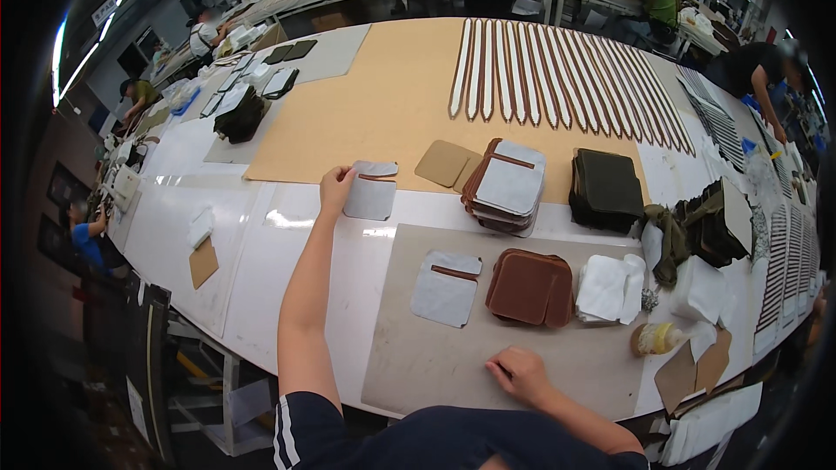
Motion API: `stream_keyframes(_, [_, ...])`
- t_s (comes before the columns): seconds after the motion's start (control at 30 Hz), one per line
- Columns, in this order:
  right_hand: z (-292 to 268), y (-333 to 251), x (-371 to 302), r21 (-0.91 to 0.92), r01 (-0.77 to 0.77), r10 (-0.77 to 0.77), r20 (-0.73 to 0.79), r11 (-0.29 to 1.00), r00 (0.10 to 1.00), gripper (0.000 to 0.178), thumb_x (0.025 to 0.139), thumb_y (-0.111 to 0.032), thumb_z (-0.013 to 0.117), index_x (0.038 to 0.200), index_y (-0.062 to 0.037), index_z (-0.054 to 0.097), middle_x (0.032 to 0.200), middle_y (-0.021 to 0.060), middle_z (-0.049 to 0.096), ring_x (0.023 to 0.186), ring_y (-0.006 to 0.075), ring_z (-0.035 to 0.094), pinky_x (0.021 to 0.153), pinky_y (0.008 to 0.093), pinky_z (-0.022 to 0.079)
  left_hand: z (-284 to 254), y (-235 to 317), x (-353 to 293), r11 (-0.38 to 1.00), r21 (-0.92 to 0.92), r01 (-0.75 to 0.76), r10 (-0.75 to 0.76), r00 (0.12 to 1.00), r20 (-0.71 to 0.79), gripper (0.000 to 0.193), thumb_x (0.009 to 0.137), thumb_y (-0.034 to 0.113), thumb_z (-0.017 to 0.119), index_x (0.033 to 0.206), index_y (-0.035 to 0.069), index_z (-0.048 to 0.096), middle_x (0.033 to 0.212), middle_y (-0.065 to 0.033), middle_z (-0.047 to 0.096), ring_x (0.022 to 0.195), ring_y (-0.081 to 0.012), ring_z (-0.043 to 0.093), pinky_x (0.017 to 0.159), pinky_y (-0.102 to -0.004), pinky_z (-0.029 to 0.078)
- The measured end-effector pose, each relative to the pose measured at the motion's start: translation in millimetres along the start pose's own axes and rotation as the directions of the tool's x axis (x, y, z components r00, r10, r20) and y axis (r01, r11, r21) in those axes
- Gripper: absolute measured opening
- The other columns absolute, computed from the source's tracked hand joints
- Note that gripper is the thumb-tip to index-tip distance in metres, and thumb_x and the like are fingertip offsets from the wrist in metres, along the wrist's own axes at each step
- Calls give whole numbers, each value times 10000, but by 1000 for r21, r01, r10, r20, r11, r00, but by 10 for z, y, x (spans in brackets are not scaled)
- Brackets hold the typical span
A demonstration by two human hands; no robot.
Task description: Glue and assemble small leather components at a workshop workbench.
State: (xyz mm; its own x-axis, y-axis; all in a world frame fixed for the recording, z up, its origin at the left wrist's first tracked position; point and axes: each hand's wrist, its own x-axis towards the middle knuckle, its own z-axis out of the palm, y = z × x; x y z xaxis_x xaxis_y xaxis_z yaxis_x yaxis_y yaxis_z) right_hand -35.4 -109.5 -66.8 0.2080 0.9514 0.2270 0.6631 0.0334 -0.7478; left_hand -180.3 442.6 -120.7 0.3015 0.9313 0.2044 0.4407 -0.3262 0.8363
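Note:
My left hand (pixel 337 190) reaches forward and pinches the left edge of a grey-faced panel (pixel 371 200) with a brown-edged slot, lying over the front edge of the tan sheet. Loosely curled, my right hand (pixel 520 374) rests on the grey mat (pixel 418 365), with nothing visible in it. Ahead of it are a similar single panel (pixel 444 300) and a stack of brown leather panels (pixel 522 287). Farther off stand a stack of grey-faced panels (pixel 514 176), two tan pieces (pixel 446 164) and a stack of dark green panels (pixel 607 187).
White cloths (pixel 603 287) and a yellowish bottle (pixel 655 339) stand at the right. Long brown-and-white strips (pixel 557 74) lie in a row at the back. More dark panels (pixel 239 113) are stacked at the far left. Other people work at surrounding tables.

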Motion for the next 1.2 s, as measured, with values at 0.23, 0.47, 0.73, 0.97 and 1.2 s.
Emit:
stream_keyframes(0.23, [3, -22, -21, 24, -33, 32, 5, 999, 999, 93, 905, -117, 738, 865, -50, 686, 802, 117, 680, 740, 311, 651, 656, 416, 513, 36, 73, 63, 998, 60, 6, -8, 999, 37, 267, 966, 225, 717, 1113, 4, 753, 983, -86, 779, 860, -161, 713, 802, -306, 552])
stream_keyframes(0.47, [25, -3, -33, 4, -34, 34, -12, 999, 999, 97, 907, -121, 734, 862, -51, 685, 812, 118, 681, 748, 320, 653, 671, 425, 513, 169, 291, -418, 786, 461, -412, 415, 904, 101, 445, 1014, 221, 639, 1421, 48, 583, 1438, -154, 591, 1343, -320, 522, 1121, -414, 412])
stream_keyframes(0.73, [20, -9, -15, 26, -13, 14, -29, 1000, 999, 98, 904, -127, 740, 863, -54, 689, 799, 109, 678, 738, 314, 645, 667, 419, 508, 110, 784, -1035, 652, 523, -549, 522, 825, 216, 408, 1009, 273, 652, 1387, 119, 633, 1455, -168, 567, 1438, -403, 420, 1172, -530, 332])
stream_keyframes(0.97, [42, 33, -46, 28, -6, 7, -54, 1000, 999, 104, 910, -129, 736, 863, -53, 682, 787, 110, 667, 729, 315, 633, 656, 426, 499, -2, 1374, -2117, 794, 336, -507, 343, 829, 442, 185, 911, 238, 756, 1022, 93, 729, 1114, -87, 648, 1138, -295, 544, 991, -452, 394])
stream_keyframes(1.2, [13, -28, -44, 35, -12, 14, -52, 999, 999, 114, 919, -129, 725, 860, -46, 673, 794, 117, 664, 744, 326, 633, 668, 433, 500, 128, 1314, -2353, 859, 370, -355, 195, 894, 404, 198, 844, 244, 821, 938, 105, 716, 1012, -36, 651, 1047, -264, 548, 939, -412, 384])
